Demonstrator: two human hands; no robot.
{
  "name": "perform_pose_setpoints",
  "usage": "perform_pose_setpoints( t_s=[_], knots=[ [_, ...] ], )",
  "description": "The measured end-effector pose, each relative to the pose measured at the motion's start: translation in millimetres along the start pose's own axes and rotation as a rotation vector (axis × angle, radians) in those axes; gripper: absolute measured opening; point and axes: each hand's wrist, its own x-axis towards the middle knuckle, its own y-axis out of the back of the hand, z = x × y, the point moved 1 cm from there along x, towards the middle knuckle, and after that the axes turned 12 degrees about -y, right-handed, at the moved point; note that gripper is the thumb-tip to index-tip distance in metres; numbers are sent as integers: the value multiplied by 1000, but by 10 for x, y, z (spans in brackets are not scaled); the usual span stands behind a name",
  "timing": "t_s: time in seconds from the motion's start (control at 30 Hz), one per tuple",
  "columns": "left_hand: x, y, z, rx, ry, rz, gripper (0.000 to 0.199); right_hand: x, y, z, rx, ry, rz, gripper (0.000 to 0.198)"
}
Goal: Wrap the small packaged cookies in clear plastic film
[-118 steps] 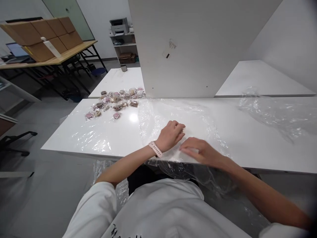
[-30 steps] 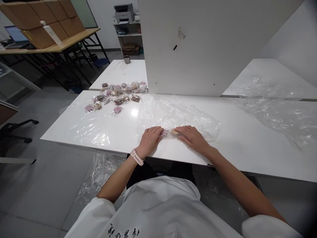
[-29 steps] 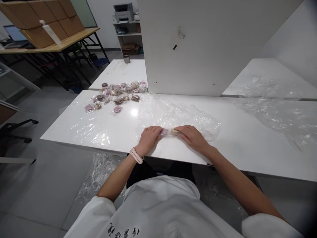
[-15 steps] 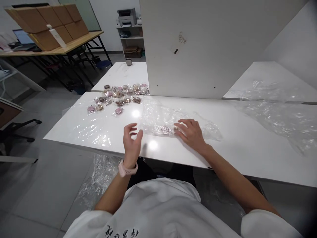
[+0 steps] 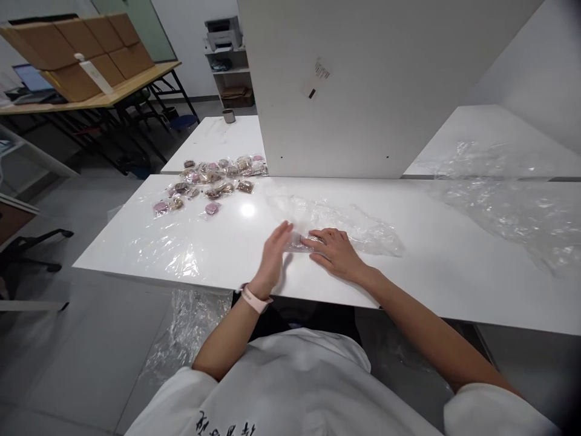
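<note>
The right hand point(image 5: 333, 255) lay flat, its grip spread and pressing on a small snack packet point(image 5: 299, 244) tucked in the near end of the clear plastic bag point(image 5: 345, 221), mid-worktop point(image 5: 431, 266). The left hand point(image 5: 273, 257) stood on edge against the packet's left side, fingers straight and together, pinching nothing. To my eye the packet wanted steady downward pressure while the loose film was smoothed away from it. Half a second earlier the left hand had hovered curled well left of the bag; the pile of wrapped snacks point(image 5: 213, 181) far left hadn't moved
</note>
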Motion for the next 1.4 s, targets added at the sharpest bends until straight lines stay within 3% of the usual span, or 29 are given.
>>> perform_pose_setpoints(
  t_s=[0.1, 0.2, 0.3, 0.37, 0.43, 0.5, 0.6, 0.73, 0.83, 0.93, 1.03, 1.17, 1.27, 1.4],
  knots=[
    [-105, -258, -102, 491, -290, -328, 50, -7, 8, -44, 41, 37, 71, 32],
    [-191, -341, -194, 863, -458, -440, 58, -210, 53, -110, 69, 44, 188, 28],
    [-208, -333, -232, 1069, -519, -463, 61, -621, 136, -62, -60, -165, 423, 20],
    [-199, -325, -228, 1130, -543, -478, 62, -871, 195, 65, -224, -370, 493, 19],
    [-186, -324, -211, 1154, -551, -485, 61, -969, 245, 215, -320, -500, 430, 26],
    [-174, -330, -193, 1159, -555, -486, 60, -873, 282, 305, -270, -510, 351, 36],
    [-164, -344, -183, 1142, -571, -470, 58, -468, 287, 229, -53, -322, 248, 43],
    [-155, -339, -223, 1065, -576, -435, 43, 25, 176, -53, 199, 22, -7, 46],
    [-163, -286, -253, 952, -591, -424, 33, 127, 78, -80, 276, 92, -125, 58],
    [-203, -197, -236, 808, -624, -366, 31, 97, 20, 19, 291, 113, -146, 72],
    [-233, -106, -183, 733, -677, -287, 39, 71, -8, 70, 270, 99, -157, 63],
    [-159, -22, -167, 764, -759, -414, 55, 74, -17, 48, 270, 78, -168, 46],
    [-41, 23, -241, 767, -725, -456, 55, 41, 5, 77, 361, 34, -114, 46],
    [102, 51, -331, 710, -594, -388, 41, -39, 49, 159, 376, -89, -15, 45]
  ],
)
